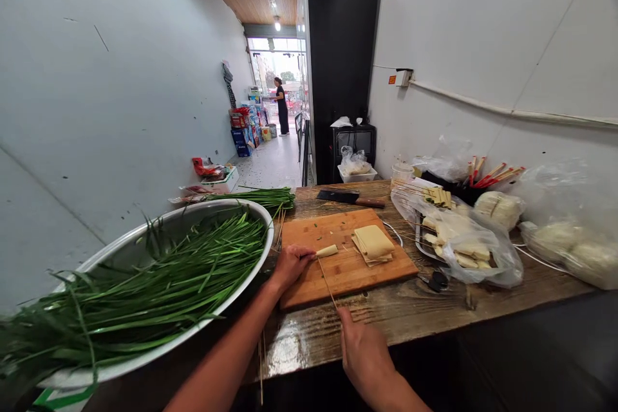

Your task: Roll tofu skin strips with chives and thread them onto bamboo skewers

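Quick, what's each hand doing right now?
Left hand: closed on a small tofu-skin roll on the cutting board.
Right hand: closed, holding a bamboo skewer.

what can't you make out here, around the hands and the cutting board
Head view, the only one:
- Right hand: fingertips curl under, hiding its grip on the skewer.
- Left hand: covers the roll end.
- Clear bag: blurs the tray pieces inside.
- Basin: greens hide its bottom; frame edge cuts its near side.
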Tool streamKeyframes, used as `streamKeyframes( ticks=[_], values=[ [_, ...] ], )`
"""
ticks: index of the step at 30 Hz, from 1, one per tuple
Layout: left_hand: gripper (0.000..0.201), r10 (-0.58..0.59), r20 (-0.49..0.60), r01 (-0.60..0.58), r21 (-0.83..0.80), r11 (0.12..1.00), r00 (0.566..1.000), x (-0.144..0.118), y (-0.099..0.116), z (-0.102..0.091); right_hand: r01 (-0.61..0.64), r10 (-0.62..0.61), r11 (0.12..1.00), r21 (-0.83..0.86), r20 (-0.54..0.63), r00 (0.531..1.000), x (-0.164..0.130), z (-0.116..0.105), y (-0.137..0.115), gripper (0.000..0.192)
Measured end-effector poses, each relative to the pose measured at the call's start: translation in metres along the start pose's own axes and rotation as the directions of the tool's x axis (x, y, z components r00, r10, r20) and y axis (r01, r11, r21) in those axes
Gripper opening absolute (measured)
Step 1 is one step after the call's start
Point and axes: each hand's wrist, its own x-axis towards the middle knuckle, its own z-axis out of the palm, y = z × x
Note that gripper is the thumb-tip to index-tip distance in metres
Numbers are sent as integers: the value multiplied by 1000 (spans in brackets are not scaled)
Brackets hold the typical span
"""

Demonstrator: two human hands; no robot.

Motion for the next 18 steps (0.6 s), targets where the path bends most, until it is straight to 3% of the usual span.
streamKeyframes(
  ticks=[8,18],
  values=[
    [14,19,-1,-19,2,1000,1000,0,1,-1,-95,94,995,17,41,995,13,-8,-5,46],
    [14,13,7,-13,3,1000,1000,0,2,-1,-117,117,993,6,36,992,23,-9,-6,44]
  ],
)
